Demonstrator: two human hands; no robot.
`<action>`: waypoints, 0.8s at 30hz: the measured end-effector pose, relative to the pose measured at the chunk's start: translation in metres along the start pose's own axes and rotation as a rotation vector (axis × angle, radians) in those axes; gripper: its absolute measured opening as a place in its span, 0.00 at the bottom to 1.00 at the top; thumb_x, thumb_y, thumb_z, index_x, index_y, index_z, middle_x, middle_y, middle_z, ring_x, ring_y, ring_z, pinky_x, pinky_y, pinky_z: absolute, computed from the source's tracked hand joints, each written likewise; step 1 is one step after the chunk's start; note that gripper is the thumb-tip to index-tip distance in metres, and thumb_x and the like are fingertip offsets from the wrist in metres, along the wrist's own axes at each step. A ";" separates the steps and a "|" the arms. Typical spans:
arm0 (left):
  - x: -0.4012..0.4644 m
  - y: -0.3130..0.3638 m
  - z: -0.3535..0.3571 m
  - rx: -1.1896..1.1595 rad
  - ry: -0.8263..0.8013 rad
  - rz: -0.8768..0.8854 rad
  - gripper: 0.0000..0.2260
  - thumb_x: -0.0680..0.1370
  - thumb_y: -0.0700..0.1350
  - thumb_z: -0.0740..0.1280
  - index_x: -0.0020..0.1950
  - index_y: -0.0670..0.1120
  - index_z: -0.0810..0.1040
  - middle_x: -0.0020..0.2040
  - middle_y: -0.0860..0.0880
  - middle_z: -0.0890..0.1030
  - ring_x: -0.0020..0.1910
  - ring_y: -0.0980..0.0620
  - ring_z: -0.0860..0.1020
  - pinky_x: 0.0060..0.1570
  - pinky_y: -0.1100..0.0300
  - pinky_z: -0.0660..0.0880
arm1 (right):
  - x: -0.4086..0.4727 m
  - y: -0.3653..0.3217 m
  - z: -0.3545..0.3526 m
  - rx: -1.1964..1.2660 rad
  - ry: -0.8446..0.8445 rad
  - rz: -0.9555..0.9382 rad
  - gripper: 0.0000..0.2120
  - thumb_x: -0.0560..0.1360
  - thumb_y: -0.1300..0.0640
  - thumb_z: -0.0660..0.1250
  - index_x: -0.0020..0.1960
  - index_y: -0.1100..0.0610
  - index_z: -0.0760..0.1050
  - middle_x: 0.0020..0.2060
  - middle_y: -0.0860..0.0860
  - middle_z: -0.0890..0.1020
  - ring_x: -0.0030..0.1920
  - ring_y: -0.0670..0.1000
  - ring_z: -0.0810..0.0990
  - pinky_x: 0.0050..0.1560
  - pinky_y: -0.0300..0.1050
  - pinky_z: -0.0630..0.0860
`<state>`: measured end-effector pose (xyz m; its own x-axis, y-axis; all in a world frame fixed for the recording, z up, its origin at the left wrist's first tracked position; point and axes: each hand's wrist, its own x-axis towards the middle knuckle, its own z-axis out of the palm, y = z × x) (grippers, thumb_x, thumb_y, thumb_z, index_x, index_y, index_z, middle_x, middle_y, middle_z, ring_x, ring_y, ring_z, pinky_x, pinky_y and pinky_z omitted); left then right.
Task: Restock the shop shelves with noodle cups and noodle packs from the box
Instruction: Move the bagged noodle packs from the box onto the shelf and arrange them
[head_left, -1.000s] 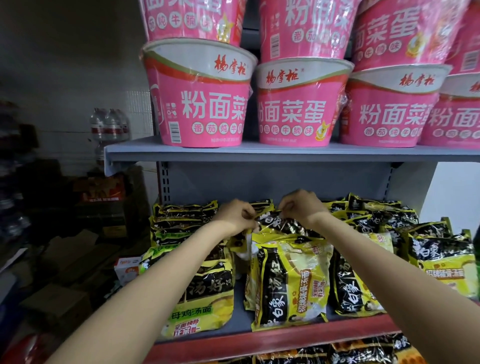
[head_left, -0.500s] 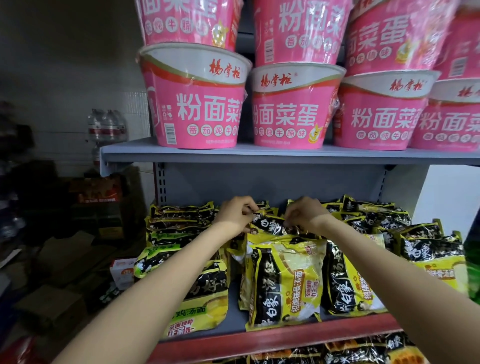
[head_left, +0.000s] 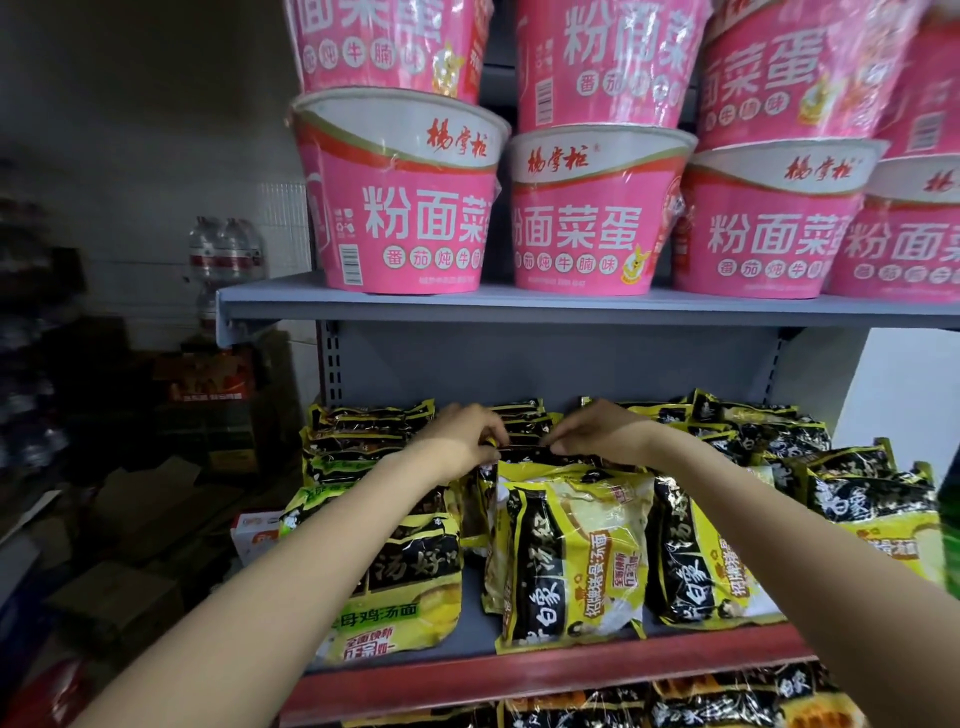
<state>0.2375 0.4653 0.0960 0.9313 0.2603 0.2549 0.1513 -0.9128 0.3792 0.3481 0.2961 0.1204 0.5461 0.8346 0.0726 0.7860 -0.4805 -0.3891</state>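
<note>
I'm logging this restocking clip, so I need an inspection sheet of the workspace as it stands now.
Surface: grey lower shelf with a red front edge, bare metal showing between packs.
Job's things: yellow-and-black noodle packs crowd the lower shelf, some flat, some leaning; pink noodle cups stand stacked two high on the upper shelf.
Clutter: cardboard boxes on the floor at left.
Grippers: left hand and right hand each pinch the top edge of a dark pack at the back of the middle row.
Cables: nothing seen.
Surroundings: water bottles and dim stock behind the shelf's left end; more packs on the shelf below.
</note>
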 end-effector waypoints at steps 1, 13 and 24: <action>0.000 -0.002 0.000 0.041 -0.006 -0.013 0.09 0.74 0.44 0.70 0.54 0.50 0.80 0.58 0.48 0.79 0.58 0.48 0.75 0.59 0.55 0.71 | -0.003 0.001 -0.001 -0.028 -0.011 0.002 0.12 0.77 0.54 0.64 0.58 0.52 0.79 0.56 0.49 0.81 0.57 0.49 0.77 0.60 0.42 0.70; -0.029 0.018 -0.007 -0.026 -0.131 0.240 0.12 0.79 0.48 0.63 0.60 0.49 0.79 0.61 0.52 0.78 0.60 0.54 0.75 0.61 0.60 0.69 | -0.053 0.012 -0.005 0.100 0.102 0.025 0.18 0.73 0.47 0.68 0.61 0.53 0.77 0.56 0.49 0.80 0.55 0.47 0.79 0.55 0.39 0.73; -0.036 0.009 0.001 0.116 -0.109 0.133 0.15 0.76 0.35 0.64 0.60 0.47 0.79 0.63 0.47 0.76 0.66 0.47 0.68 0.66 0.53 0.66 | -0.075 0.015 0.023 -0.155 0.152 0.100 0.35 0.71 0.61 0.71 0.73 0.50 0.61 0.66 0.54 0.73 0.62 0.55 0.75 0.58 0.45 0.72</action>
<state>0.2058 0.4475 0.0894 0.9750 0.1047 0.1958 0.0553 -0.9686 0.2423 0.3125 0.2322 0.0884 0.6519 0.7360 0.1826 0.7542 -0.6043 -0.2568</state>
